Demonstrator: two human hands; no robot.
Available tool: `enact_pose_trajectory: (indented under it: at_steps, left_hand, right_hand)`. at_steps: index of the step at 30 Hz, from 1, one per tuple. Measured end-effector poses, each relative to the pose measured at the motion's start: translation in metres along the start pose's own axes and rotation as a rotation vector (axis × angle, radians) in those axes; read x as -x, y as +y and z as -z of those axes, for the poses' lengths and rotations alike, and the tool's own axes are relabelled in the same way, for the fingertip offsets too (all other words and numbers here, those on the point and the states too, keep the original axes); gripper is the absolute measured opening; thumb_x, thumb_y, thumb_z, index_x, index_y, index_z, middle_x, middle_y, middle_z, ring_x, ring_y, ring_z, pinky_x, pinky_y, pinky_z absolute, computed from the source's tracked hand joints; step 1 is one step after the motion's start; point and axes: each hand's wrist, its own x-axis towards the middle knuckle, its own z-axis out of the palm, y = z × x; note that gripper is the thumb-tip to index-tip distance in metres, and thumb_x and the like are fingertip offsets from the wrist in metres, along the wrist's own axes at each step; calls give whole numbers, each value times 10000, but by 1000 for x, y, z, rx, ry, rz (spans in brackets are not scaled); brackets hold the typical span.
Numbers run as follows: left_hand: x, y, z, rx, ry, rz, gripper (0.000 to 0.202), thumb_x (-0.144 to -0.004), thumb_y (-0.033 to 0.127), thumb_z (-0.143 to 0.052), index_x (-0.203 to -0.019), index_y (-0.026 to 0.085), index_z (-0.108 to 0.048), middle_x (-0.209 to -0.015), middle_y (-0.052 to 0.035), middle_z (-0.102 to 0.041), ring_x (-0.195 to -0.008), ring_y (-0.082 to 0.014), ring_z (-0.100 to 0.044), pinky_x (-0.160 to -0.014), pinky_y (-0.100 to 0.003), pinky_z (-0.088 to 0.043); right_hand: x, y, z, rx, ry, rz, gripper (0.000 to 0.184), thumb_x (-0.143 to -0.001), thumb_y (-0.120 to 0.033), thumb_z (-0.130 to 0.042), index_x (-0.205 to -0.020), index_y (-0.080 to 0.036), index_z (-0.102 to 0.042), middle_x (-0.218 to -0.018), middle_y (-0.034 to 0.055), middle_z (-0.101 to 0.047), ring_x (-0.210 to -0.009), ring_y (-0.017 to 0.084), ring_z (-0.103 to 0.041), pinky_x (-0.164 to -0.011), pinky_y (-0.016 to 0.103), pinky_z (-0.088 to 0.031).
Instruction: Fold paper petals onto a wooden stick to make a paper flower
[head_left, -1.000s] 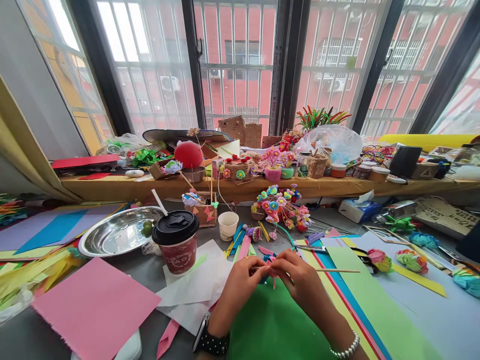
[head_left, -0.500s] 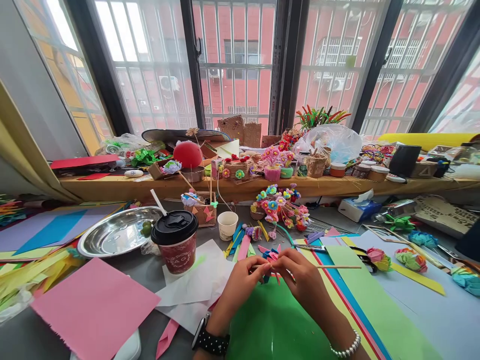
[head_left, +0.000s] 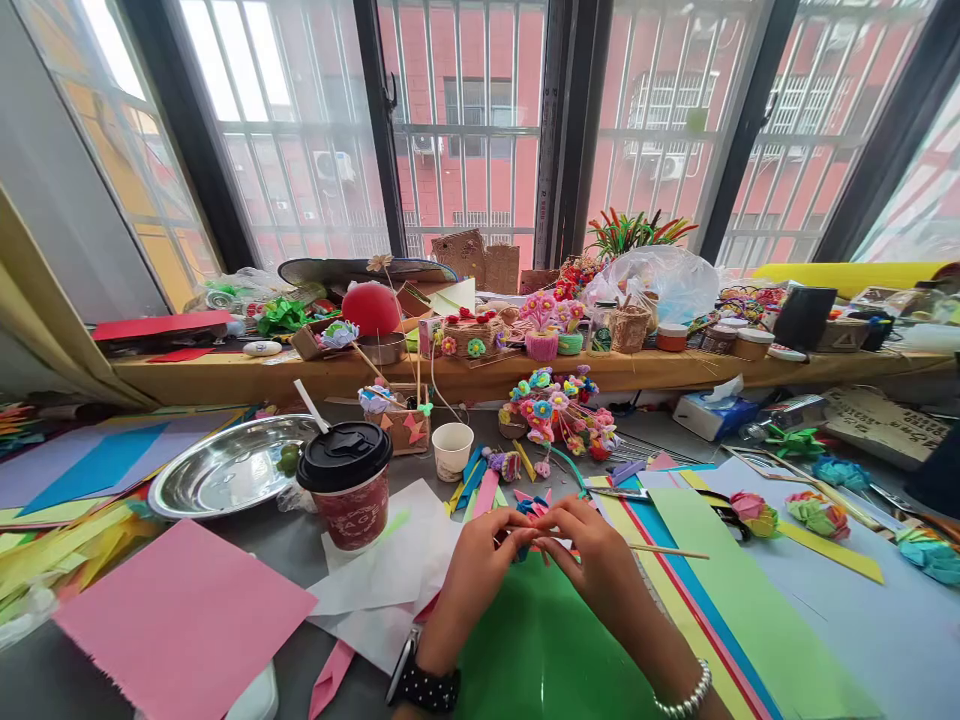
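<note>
Both my hands are closed, fingertips meeting above a green mat (head_left: 551,640). My left hand (head_left: 484,565) pinches near the left end of a thin wooden stick (head_left: 671,551). My right hand (head_left: 592,550) has its fingers closed round the stick, whose bare end sticks out to the right. Just behind the fingertips is a folded paper piece in blue and pink (head_left: 532,505), largely covered by my hands. Whether the fingers also grip this paper, I cannot tell.
Left are a lidded paper cup (head_left: 349,500), a metal plate (head_left: 217,480) and pink paper (head_left: 187,615). A small white cup (head_left: 453,455) and yarn flowers (head_left: 555,410) stand behind the hands. Right lie coloured sheets (head_left: 757,590), scissors (head_left: 622,493) and paper flowers (head_left: 817,515).
The stick's free end has dipped and shifted slightly left. My right hand's fingers have drawn closer to my left hand, covering more of the folded paper.
</note>
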Motion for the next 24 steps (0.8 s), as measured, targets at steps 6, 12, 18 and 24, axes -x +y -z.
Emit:
enact_pose_trajectory:
  at_steps: [6, 12, 18, 24]
  left_hand:
    - [1, 1, -1, -120, -9, -80, 205, -757, 305, -489, -779, 171, -642, -778, -52, -665, -695, -167, -578, -600, -245, -415]
    - [1, -1, -4, -218, -13, -141, 180, -767, 271, -488, -787, 187, -647, -772, -46, -658, -695, -164, -564, -592, -243, -400]
    - [2, -1, -4, -276, -9, -170, 167, -774, 241, -481, -771, 186, -639, -756, -45, -644, -690, -163, -551, -597, -244, -398]
    - [2, -2, -3, -317, -3, -179, 167, -783, 249, -479, -778, 175, -628, -770, -46, -645, -706, -165, -554, -614, -247, -401]
  right_hand:
    - [0, 0, 0, -37, 40, -149, 327, -864, -351, -373, -650, -182, -553, -643, 14, -535, -582, 132, -523, -528, 230, -408]
    - [0, 2, 2, -156, -4, -302, 299, -796, -416, -476, -643, -174, -560, -648, 12, -546, -575, 134, -525, -527, 235, -397]
    - [0, 6, 2, -185, -64, -363, 298, -770, -434, -504, -653, -179, -606, -687, 22, -571, -607, 146, -540, -557, 247, -399]
    - [-3, 6, 4, -201, -82, -367, 287, -773, -419, -496, -665, -186, -625, -690, 25, -597, -636, 157, -553, -570, 244, -397]
